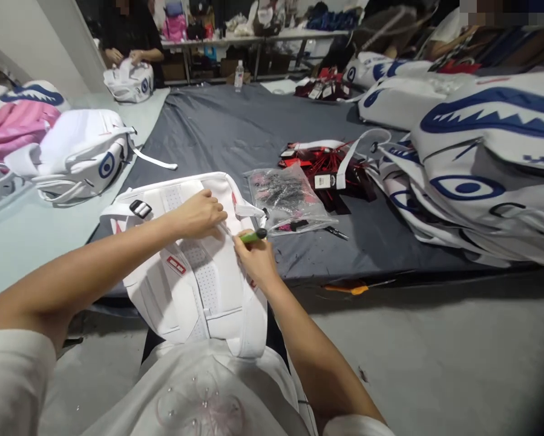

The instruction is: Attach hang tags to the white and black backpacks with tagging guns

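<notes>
Backpack (194,266) under left hand (201,213), right hand (256,257) gripping lighter (253,236)
</notes>
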A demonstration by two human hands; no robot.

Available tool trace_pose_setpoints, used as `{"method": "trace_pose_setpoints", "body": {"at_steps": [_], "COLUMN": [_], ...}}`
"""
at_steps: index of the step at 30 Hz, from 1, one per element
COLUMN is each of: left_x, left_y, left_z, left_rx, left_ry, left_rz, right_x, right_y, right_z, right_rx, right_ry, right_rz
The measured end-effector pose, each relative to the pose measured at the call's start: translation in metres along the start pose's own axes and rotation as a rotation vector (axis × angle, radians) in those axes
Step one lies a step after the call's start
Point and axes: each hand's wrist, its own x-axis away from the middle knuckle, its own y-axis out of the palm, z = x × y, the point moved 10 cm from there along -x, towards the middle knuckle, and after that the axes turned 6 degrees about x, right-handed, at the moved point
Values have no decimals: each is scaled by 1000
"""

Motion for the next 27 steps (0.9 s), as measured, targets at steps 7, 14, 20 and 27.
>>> {"method": "trace_pose_setpoints", "body": {"at_steps": [7,14,20,27], "left_x": [69,111,117,61], "left_y": [-110,-73,-71,5], "left_z": [49,80,43,-26], "left_rx": [-123,135,90,184], "left_ry": [-249,-422,-440,-564], "left_rz": [319,334,439,-16], "right_x": [58,94,99,102], "right_y": [-75,-28,-1,18], "right_z": [-100,-148,-118,-105], "right_rx": [-126,151,199,189], "right_ry": [-533,-1080,-1023,-909], "right_rz": [284,64,233,82]}}
